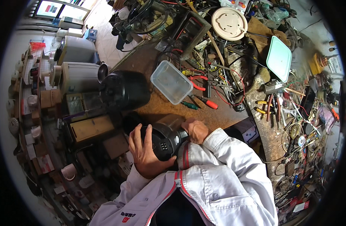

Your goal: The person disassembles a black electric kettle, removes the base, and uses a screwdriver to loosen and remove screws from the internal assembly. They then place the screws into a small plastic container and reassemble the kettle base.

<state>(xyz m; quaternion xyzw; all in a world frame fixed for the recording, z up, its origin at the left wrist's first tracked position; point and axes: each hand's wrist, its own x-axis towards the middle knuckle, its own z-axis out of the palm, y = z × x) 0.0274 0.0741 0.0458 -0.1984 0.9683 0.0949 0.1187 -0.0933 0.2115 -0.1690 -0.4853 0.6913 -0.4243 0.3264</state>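
Observation:
A black, rounded appliance housing (163, 140) with a small square cluster of contacts on its end lies tilted against my lap at the bench edge. My left hand (142, 154) spans that end, fingers spread over the rim and thumb along the lower side. On the other side my right hand (197, 131) is closed round the part that sticks out like a handle; its fingertips are partly hidden. Just beyond stands a clear plastic box (172, 82) on the brown bench top. Left of the box rests a large black cylindrical appliance body (124, 90).
Beside the box lie red-handled pliers (198, 83), a red-handled screwdriver (211, 104) and a green-handled screwdriver (190, 105). A round cream disc (229, 23), a pale green lid (279, 59), a hammer (273, 87) and tangled wires crowd the right. Shelves with boxes (92, 129) stand left.

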